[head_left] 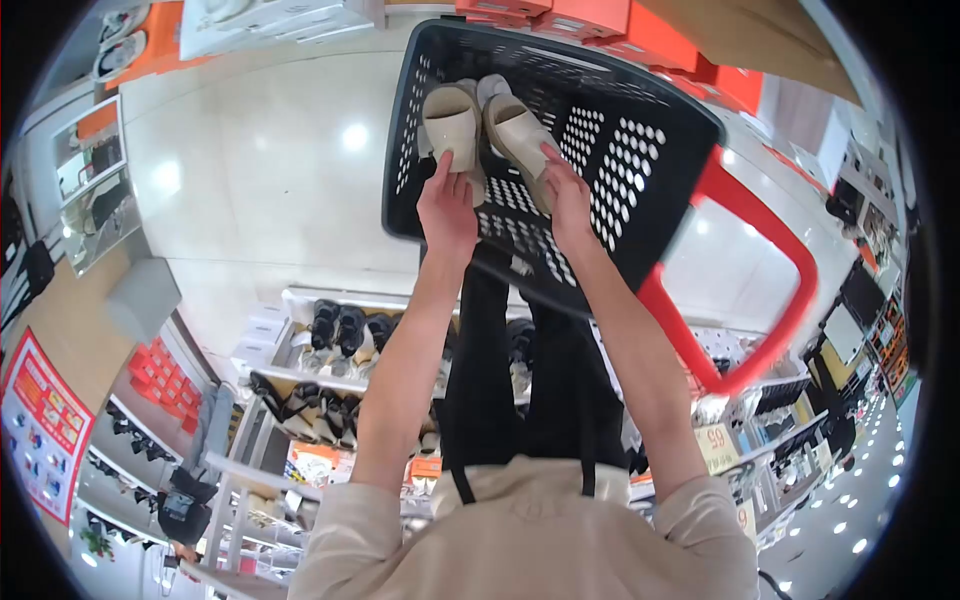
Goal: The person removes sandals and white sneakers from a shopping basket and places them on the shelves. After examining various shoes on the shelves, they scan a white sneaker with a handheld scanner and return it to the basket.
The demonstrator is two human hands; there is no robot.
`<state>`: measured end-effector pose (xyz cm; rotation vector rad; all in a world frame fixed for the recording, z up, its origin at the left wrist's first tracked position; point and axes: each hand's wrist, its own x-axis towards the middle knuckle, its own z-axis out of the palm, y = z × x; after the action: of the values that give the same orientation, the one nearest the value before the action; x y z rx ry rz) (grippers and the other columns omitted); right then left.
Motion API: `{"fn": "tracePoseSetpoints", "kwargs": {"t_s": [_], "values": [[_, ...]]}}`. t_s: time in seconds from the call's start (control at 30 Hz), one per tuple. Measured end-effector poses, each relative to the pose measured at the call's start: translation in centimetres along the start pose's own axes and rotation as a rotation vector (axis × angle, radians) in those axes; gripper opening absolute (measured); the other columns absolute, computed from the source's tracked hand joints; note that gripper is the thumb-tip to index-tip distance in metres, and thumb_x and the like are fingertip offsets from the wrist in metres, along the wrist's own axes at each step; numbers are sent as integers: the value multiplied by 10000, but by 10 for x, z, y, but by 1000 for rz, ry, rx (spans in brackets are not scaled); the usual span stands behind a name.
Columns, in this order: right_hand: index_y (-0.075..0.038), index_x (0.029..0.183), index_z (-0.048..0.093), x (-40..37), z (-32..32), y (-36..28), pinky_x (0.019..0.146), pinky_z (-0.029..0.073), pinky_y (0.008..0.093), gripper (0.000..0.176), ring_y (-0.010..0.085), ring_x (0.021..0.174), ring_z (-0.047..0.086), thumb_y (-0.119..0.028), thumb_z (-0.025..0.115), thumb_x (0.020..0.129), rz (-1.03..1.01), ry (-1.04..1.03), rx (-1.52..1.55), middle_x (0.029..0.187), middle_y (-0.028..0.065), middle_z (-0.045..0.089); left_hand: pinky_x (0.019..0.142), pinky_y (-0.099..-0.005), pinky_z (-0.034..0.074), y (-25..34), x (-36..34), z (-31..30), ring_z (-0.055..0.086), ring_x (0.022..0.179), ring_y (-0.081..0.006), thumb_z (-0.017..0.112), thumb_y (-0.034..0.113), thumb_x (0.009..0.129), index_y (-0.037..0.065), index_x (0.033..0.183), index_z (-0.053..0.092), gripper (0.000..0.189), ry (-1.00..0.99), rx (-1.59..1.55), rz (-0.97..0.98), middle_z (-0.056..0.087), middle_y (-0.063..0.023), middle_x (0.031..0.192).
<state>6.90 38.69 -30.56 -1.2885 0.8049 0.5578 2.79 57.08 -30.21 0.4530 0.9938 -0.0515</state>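
A pair of beige slide sandals is inside a black shopping basket (560, 285) with rows of holes. My left hand (450, 205) grips the left slide sandal (452, 130) near its lower end, thumb on top. My right hand (568, 195) holds the right slide sandal (518, 132) by its outer edge, and this sandal lies at a slant. The two sandals are side by side. Behind them, a paler rounded piece (492, 88) shows, perhaps another shoe, mostly hidden. The fingers under both sandals are largely out of sight.
The basket's red handle (805, 290) sticks out to the right. Orange shoe boxes (665, 45) line the far side. Racks of dark shoes (350, 330) stand close by me, with white boxes (262, 330) at their left. A small floor mirror (95, 150) is at far left.
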Motion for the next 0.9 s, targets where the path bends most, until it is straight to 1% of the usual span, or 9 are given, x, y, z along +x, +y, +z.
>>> {"fn": "tracePoseSetpoints", "kwargs": {"t_s": [0.1, 0.17, 0.23, 0.33, 0.37, 0.5, 0.57, 0.83, 0.9], "values": [[-33, 1490, 516, -111, 2, -61, 1231, 253, 387, 495, 182, 1377, 458, -192, 516, 1021, -9, -67, 106, 1560, 50, 487, 1246, -376, 229, 31, -107, 34, 347, 1488, -259, 496, 243, 1014, 17, 1522, 438, 559, 26, 1, 22, 439, -102, 1550], [-8, 1496, 494, -167, 4, -109, 1234, 258, 384, 503, 181, 1368, 466, -190, 513, 1028, -45, -117, 150, 1568, 55, 475, 1251, -385, 230, 51, -170, 57, 347, 1487, -265, 485, 270, 1011, -10, 1530, 411, 594, -175, -14, 41, 411, -121, 1575], [21, 1459, 542, -226, -6, -145, 1203, 253, 313, 471, 151, 1354, 461, -142, 525, 1017, -122, -225, 188, 1462, 48, 546, 1274, -398, 188, 66, -228, 83, 313, 1508, -277, 467, 285, 1012, -28, 1568, 324, 654, -205, -24, 55, 340, -131, 1625], [36, 1429, 571, -284, -30, -202, 1161, 314, 321, 444, 164, 1318, 481, -150, 529, 1028, -226, -351, 105, 1334, 42, 553, 1302, -421, 85, 88, -290, 110, 206, 1560, -287, 453, 289, 1004, -24, 1615, 169, 742, -463, -85, 27, 249, -157, 1673], [36, 1413, 588, -299, -38, -223, 1152, 325, 320, 432, 169, 1310, 486, -154, 533, 1029, -276, -387, 42, 1322, 42, 548, 1302, -421, 85, 91, -306, 121, 206, 1560, -287, 453, 289, 1004, -24, 1615, 169, 742, -465, -79, 12, 249, -157, 1673], [-27, 1371, 644, -340, -76, -286, 1077, 373, 294, 372, 160, 1184, 536, -145, 531, 1037, -584, -433, -296, 1234, 44, 556, 1303, -460, 57, 94, -343, 168, 119, 1585, -318, 444, 312, 999, -11, 1627, 134, 771, -569, -2, 2, 167, -185, 1700], [-32, 1374, 643, -360, -88, -308, 1048, 390, 284, 376, 156, 1157, 541, -146, 554, 1027, -636, -417, -313, 1230, 41, 559, 1304, -457, 51, 89, -351, 187, 109, 1585, -329, 446, 309, 991, -8, 1628, 133, 778, -722, 71, 50, 160, -191, 1700], [-53, 1376, 645, -352, -158, -366, 980, 434, 265, 383, 145, 1113, 551, -160, 619, 1010, -764, -483, -350, 1256, 41, 568, 1300, -463, 103, 27, -374, 273, 246, 1534, -321, 496, 245, 956, 3, 1627, 161, 788, -734, 307, 232, 307, -155, 1624], [-63, 1386, 638, -343, -180, -381, 990, 437, 280, 389, 150, 1122, 551, -166, 628, 1011, -830, -547, -398, 1290, 52, 580, 1295, -465, 125, 0, -379, 292, 314, 1492, -321, 512, 236, 948, 7, 1626, 177, 790, -711, 380, 371, 379, -128, 1562]]}}
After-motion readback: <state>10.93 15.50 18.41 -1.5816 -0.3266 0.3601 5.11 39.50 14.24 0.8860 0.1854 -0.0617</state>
